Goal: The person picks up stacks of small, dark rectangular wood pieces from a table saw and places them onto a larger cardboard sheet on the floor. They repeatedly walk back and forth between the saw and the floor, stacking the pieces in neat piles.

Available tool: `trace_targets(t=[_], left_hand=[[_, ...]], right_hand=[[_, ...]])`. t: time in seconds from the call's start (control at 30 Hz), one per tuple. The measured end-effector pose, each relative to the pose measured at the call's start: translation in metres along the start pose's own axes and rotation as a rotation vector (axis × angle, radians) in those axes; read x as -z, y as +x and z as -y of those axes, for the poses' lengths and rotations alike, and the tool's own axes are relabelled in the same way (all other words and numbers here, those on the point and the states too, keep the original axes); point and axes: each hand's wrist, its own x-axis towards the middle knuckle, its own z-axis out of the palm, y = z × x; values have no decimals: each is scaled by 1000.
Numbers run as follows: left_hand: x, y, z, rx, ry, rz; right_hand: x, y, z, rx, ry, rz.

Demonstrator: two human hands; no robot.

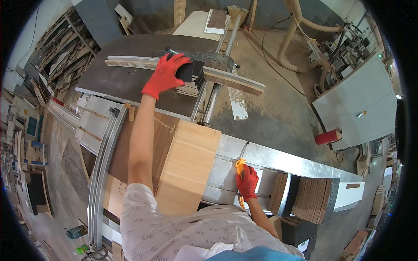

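Gloves, red knit: left hand (166, 75) presses stacked wooden strips (190, 88).

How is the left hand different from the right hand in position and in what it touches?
The left hand reaches far forward with the arm stretched out; the right hand stays close to the body. The left hand rests on a dark block above stacked wood strips; the right hand grips an orange tool. Both wear red gloves.
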Motion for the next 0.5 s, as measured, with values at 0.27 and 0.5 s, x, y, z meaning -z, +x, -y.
trace_targets(t=[0.27, 0.5], left_hand=[[-53, 63, 84, 52, 1, 392], [-74, 65, 100, 50, -264, 412]], right_hand=[[6, 9, 7, 82, -23, -50], [30, 60, 48, 156, 124, -139]])
